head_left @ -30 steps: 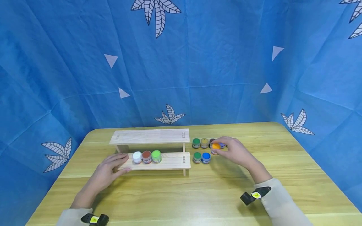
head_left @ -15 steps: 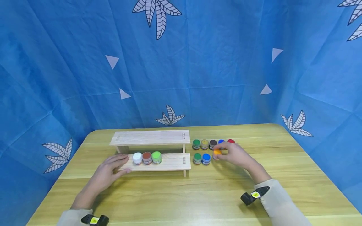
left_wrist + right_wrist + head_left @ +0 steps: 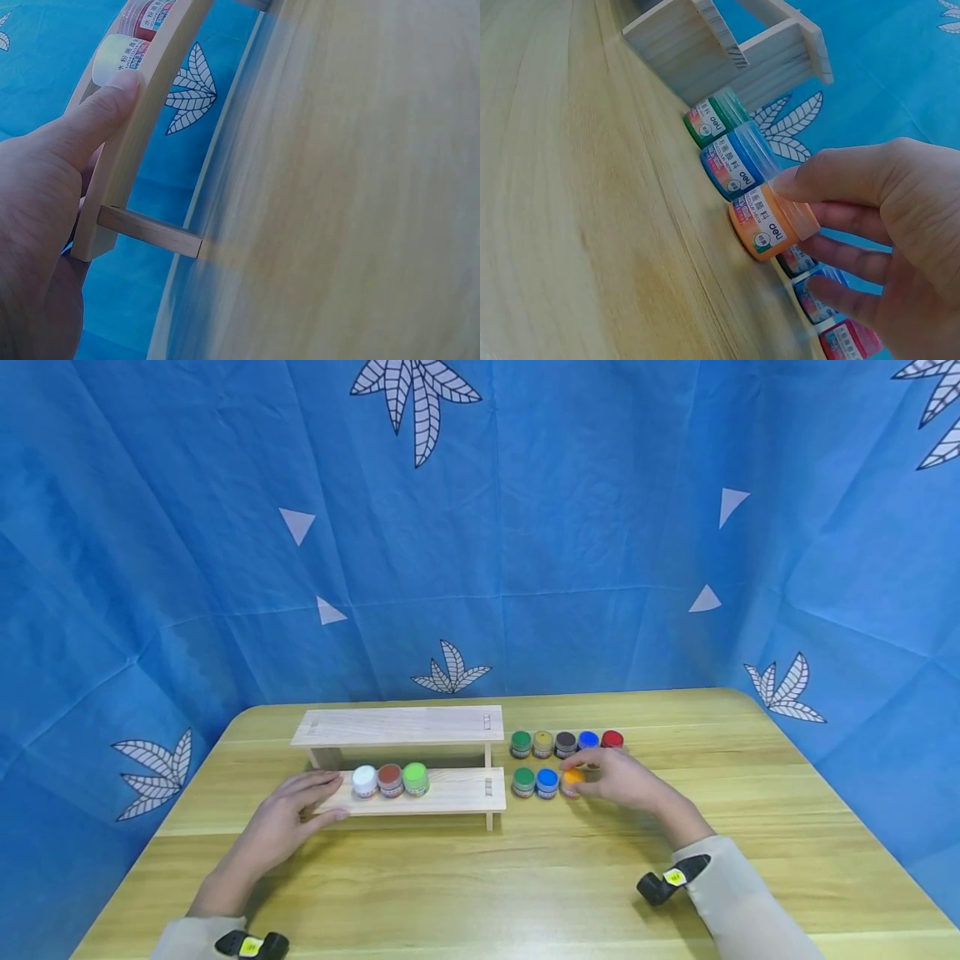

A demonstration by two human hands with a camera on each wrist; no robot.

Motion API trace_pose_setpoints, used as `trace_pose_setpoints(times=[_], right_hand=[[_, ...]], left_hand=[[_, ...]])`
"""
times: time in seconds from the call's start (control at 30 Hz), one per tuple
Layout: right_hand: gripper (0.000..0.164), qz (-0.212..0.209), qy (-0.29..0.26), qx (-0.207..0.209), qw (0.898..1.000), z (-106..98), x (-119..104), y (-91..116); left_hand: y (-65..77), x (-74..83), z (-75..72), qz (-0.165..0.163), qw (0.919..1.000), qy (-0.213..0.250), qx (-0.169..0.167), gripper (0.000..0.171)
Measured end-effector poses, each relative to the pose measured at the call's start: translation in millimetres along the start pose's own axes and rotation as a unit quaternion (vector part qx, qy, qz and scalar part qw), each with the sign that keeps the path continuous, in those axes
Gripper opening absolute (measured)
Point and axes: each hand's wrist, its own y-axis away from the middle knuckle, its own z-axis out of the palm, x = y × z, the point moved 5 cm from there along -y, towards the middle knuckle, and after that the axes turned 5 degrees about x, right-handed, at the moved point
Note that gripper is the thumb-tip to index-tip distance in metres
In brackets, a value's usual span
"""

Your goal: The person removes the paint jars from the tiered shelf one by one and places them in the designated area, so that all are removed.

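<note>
My left hand (image 3: 288, 810) grips the left end of a two-tier wooden shelf (image 3: 453, 789), its thumb on the front edge of the lower board. On that board stand a white paint jar (image 3: 365, 782), a reddish-brown paint jar (image 3: 390, 780) and a light green paint jar (image 3: 416, 779), side by side. Right of the shelf, my right hand (image 3: 622, 778) pinches an orange paint jar (image 3: 761, 221) by its clear lid between thumb and fingers. The orange jar stands at the right end of a front row, close beside a blue paint jar (image 3: 735, 165) and a green paint jar (image 3: 712, 120).
Behind the front row lies a second row of jars: green (image 3: 521, 744), ochre (image 3: 543, 743), dark (image 3: 566, 743), blue (image 3: 588, 741) and red (image 3: 612, 739). The shelf's upper board (image 3: 405, 724) is bare. A blue curtain (image 3: 570, 527) hangs behind the wooden table (image 3: 465, 885).
My right hand has brought the orange jar toward me and then left, up beside the blue jar in the front row. The left hand has stayed on the shelf's end.
</note>
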Motion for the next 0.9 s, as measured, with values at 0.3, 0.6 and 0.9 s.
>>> trace_pose_setpoints(times=[0.3, 0.6, 0.9], right_hand=[[0.031, -0.013, -0.017, -0.012, 1.0, 1.7, 0.6, -0.1], [0.038, -0.01, -0.032, -0.007, 0.999, -0.1, -1.3, -0.4], [0.041, -0.054, -0.025, 0.03, 0.998, -6.7, -18.8, 1.6]], left_hand=[[-0.4, 0.7, -0.6, 0.006, 1.0, -0.003, 0.005, 0.053], [0.1, 0.7, -1.3, 0.009, 0.9999, -0.003, 0.008, 0.053], [0.2, -0.1, -0.2, -0.006, 1.0, 0.0, -0.006, 0.054]])
